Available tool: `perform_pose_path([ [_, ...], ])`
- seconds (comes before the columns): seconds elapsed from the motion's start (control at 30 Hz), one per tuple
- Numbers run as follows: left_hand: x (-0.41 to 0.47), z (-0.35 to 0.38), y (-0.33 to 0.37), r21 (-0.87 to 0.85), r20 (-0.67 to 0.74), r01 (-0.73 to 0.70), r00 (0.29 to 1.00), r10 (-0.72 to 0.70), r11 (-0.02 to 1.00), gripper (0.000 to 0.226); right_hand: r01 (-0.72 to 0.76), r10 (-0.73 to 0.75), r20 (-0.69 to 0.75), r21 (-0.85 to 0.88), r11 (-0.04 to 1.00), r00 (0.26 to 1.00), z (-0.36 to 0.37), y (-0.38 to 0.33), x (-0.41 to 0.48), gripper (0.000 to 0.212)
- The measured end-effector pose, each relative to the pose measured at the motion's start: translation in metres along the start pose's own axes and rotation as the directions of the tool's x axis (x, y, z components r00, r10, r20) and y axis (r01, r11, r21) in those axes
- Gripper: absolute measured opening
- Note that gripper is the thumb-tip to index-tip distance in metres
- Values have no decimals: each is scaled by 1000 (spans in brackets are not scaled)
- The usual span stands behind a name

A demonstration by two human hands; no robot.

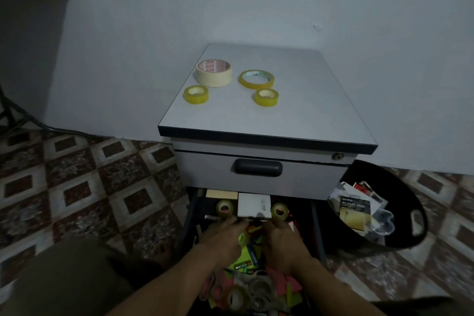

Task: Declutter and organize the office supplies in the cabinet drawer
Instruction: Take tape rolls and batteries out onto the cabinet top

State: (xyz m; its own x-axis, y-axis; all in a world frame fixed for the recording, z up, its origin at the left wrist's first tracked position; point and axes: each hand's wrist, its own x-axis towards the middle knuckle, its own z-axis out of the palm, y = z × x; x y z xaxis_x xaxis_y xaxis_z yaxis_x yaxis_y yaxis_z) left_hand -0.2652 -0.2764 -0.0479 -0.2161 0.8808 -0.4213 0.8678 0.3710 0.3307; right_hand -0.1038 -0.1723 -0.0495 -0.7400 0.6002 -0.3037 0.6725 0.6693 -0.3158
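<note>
Down in the open lower drawer (316, 220), crammed with sticky notes (292, 295) and batteries (242, 265), the left grip (223, 235) pinches one clear tape roll (225, 208) on edge. The right grip (283, 241) pinches a second clear roll (279, 211), with a white box (254, 205) between them. Four more rolls, a masking tape roll (214, 73) among them, lie on the cabinet top (307, 110). A black bin (379, 177) stands just beside the cabinet.

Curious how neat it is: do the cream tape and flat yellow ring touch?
Apart: head view shows cabinet top between cream tape and yellow ring.
</note>
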Motion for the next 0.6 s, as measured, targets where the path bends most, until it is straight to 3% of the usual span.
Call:
perform_pose_path([
  [0.07, 0, 6, 6, 43, -17, 19, 1000, -19, 999, 67, -67, 66, -29, -55, 996, 997, 2, -3, 1, 80],
  [0.3, 5, 24, 5, -4, -128, 52, 990, -52, 999, 46, -179, 179, -3, -61, 982, 984, -3, 4, 14, 66],
  [0.6, 15, 20, 7, 1, -172, 114, 979, -113, 993, 53, -194, 195, 118, -23, 981, 974, -4, 16, 39, 55],
])
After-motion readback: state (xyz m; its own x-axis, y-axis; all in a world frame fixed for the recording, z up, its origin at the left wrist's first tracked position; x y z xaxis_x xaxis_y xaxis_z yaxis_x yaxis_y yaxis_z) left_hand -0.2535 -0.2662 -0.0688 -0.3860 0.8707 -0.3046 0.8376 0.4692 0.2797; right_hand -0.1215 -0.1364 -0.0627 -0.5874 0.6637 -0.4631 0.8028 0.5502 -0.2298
